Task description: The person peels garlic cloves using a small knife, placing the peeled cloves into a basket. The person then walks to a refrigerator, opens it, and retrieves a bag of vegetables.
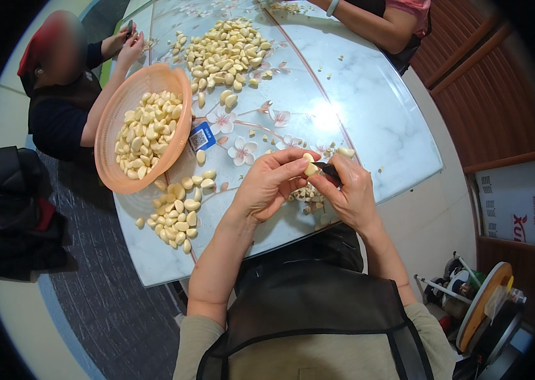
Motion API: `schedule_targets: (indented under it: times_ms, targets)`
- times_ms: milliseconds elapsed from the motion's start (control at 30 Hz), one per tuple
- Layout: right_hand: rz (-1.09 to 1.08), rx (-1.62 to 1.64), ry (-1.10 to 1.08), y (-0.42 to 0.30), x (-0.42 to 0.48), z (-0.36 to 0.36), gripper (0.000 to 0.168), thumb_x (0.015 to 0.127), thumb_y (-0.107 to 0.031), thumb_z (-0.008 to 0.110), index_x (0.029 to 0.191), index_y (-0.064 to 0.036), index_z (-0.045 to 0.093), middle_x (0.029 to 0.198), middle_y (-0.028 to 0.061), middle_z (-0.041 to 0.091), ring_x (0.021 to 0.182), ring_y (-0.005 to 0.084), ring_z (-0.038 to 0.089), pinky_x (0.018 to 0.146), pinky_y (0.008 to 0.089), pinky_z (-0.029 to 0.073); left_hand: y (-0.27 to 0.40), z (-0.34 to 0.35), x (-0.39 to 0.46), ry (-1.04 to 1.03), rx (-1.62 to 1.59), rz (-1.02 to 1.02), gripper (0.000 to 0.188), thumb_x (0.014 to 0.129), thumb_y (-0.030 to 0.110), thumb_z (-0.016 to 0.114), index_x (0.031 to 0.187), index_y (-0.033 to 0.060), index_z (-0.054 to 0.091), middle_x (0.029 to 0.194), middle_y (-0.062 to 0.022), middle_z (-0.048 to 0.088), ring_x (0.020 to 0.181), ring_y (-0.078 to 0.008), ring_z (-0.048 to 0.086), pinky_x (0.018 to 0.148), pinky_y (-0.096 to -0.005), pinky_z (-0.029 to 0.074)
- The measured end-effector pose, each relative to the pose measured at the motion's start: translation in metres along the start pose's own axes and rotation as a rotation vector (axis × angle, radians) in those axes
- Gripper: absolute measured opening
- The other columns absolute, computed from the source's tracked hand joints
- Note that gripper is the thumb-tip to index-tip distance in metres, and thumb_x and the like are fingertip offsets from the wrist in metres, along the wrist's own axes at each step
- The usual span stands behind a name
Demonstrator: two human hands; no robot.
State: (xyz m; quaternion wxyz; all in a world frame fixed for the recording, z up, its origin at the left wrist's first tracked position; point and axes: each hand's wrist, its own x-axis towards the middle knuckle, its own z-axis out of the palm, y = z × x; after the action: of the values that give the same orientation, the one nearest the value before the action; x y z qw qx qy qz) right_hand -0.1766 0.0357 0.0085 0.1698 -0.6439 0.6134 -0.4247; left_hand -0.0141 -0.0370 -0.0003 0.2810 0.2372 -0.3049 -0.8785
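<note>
Between the thumb and fingers of my left hand (274, 183) is a peeled garlic clove (311, 166). My right hand (353, 192) grips a small knife (329, 172) with a dark handle, its blade against the clove and mostly hidden by the fingers. Beneath both hands lies a small heap of cut garlic ends (310, 195) on the table. One more clove (345, 152) rests just beyond my right hand. To the left of my left forearm, a loose group of peeled cloves (179, 209) is spread near the table's edge.
An orange plastic basket (184, 90) of peeled cloves stands at the left, near a card with a printed code (202, 137). Farther back is a large garlic pile (229, 47). Two other people work at the table (390, 137), one holding a dark tool (129, 28).
</note>
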Motion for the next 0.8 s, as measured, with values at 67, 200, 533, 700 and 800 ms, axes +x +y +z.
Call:
schedule_targets:
  times_ms: [67, 200, 533, 700, 800]
  targets:
    - [-0.018, 0.022, 0.0, 0.004, -0.003, 0.001, 0.035, 0.08, -0.027, 0.071, 0.072, -0.001, 0.048, 0.061, 0.0112, 0.046, 0.054, 0.0263, 0.046, 0.05, 0.0358, 0.036, 0.0, 0.0, -0.002, 0.0, 0.003, -0.017, 0.023, 0.09, 0.011, 0.061, 0.109, -0.0016, 0.062, 0.097, -0.007, 0.065, 0.085, -0.0114, 0.062, 0.072, -0.022, 0.051]
    - [-0.057, 0.057, 0.027, 0.004, -0.004, 0.002, 0.033, 0.08, -0.022, 0.071, 0.071, 0.0, 0.048, 0.06, 0.0113, 0.045, 0.052, 0.0254, 0.044, 0.049, 0.0346, 0.035, 0.0, 0.0, -0.003, -0.026, -0.021, -0.037, 0.021, 0.09, 0.01, 0.061, 0.107, -0.0016, 0.062, 0.098, -0.0081, 0.065, 0.086, -0.0121, 0.062, 0.073, -0.0229, 0.053]
    - [-0.176, -0.046, 0.0, 0.001, -0.004, 0.004, 0.034, 0.076, -0.028, 0.072, 0.067, -0.004, 0.051, 0.058, 0.0108, 0.048, 0.055, 0.0286, 0.052, 0.05, 0.0381, 0.04, -0.006, -0.006, -0.005, 0.0, -0.12, -0.067, 0.022, 0.09, 0.01, 0.06, 0.109, -0.0013, 0.061, 0.101, -0.0085, 0.065, 0.086, -0.0121, 0.063, 0.074, -0.0236, 0.053]
    - [-0.288, -0.246, -0.021, 0.0, -0.009, -0.001, 0.025, 0.071, -0.021, 0.073, 0.071, -0.006, 0.052, 0.065, 0.0089, 0.052, 0.062, 0.0269, 0.055, 0.053, 0.0374, 0.043, 0.001, -0.003, -0.014, 0.354, 0.074, 0.367, 0.016, 0.09, 0.009, 0.06, 0.105, 0.0022, 0.064, 0.094, -0.0044, 0.063, 0.078, -0.0094, 0.06, 0.069, -0.0216, 0.05]
    - [-0.207, -0.353, 0.013, 0.016, -0.013, 0.001, 0.017, 0.072, -0.012, 0.069, 0.076, -0.006, 0.053, 0.07, 0.008, 0.052, 0.067, 0.0267, 0.055, 0.056, 0.037, 0.044, 0.029, -0.028, -0.029, 0.66, 0.878, 0.87, 0.017, 0.087, 0.004, 0.063, 0.104, 0.0013, 0.065, 0.09, -0.0043, 0.062, 0.076, -0.0095, 0.058, 0.069, -0.0227, 0.048]
